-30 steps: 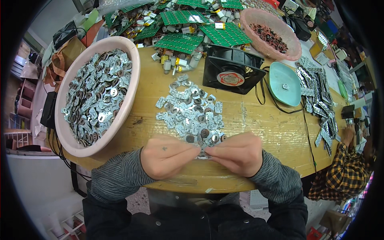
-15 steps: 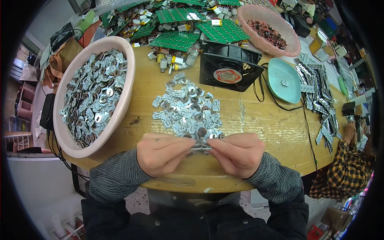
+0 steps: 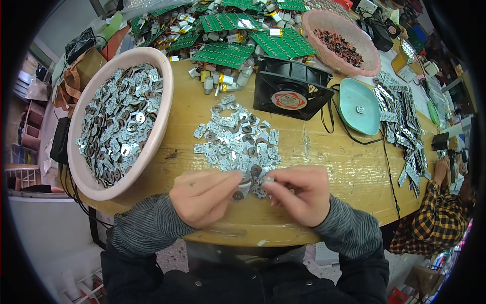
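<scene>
Both my hands work at the near edge of a loose pile of small silvery metal plates, several with dark round discs. My left hand is closed, its fingertips pinching a small metal plate with a dark disc that hangs just below them. My right hand pinches another small metal plate between thumb and index finger, and fingers hide most of it. A short gap separates the two hands, where more plates of the pile show.
A large pink basin full of similar plates stands left. Beyond the pile are a black fan, green circuit boards and small motors. At right lie a turquoise tray, a pink basket and metal strips. A co-worker's checked sleeve shows.
My hands have drawn slightly apart from where their fingertips nearly met. My right hand has turned, and the pieces between the hands are now separate, one in each hand.
</scene>
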Motion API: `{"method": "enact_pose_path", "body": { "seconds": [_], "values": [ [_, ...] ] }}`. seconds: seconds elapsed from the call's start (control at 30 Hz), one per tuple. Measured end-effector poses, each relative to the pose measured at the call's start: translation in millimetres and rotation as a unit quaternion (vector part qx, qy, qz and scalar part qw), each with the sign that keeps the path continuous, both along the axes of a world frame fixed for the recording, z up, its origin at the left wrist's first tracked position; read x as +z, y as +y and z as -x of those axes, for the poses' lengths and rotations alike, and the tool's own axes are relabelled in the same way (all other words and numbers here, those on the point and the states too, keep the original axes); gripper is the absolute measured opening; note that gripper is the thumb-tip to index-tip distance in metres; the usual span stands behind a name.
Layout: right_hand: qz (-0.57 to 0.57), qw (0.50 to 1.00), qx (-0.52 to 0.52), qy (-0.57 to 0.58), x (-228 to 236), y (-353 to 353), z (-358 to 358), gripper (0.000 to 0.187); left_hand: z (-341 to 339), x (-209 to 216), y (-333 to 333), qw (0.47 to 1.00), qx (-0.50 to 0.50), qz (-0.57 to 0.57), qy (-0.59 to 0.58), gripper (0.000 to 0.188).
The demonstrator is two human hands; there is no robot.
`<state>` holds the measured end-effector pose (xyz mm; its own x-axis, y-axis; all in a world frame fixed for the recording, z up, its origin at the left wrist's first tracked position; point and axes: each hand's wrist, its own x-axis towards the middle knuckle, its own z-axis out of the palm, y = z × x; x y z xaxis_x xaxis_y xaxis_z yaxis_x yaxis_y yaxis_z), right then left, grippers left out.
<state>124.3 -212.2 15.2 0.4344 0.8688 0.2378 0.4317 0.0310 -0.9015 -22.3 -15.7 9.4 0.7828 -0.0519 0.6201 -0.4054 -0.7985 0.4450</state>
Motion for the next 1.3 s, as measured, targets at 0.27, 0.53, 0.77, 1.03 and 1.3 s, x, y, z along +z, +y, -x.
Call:
{"method": "enact_pose_path", "body": {
  "seconds": [0.27, 0.53, 0.77, 1.03, 1.3],
  "values": [
    [0.031, 0.989, 0.014, 0.144, 4.6, 3.4, 1.7, 0.009, -1.4, -5.7, 3.9, 0.991, -0.072, -0.095, -0.061, 0.046],
    [0.056, 0.987, 0.050, 0.142, 3.3, 2.0, -2.1, 0.011, 3.0, -2.6, -0.1, 0.994, -0.050, -0.085, -0.045, 0.038],
    [0.066, 0.982, 0.049, 0.168, -0.1, 3.1, -1.6, 0.010, -2.4, 3.2, 6.6, 0.991, -0.099, -0.088, -0.034, 0.040],
    [0.015, 0.992, 0.057, 0.112, -2.3, 3.8, -6.1, 0.012, 1.5, 1.9, -0.7, 0.994, -0.031, 0.070, 0.083, 0.026],
    [0.012, 0.986, 0.085, 0.145, -4.8, 4.9, -5.3, 0.021, 4.3, -2.5, -4.3, 0.967, -0.013, 0.242, 0.082, 0.022]
  ]
}}
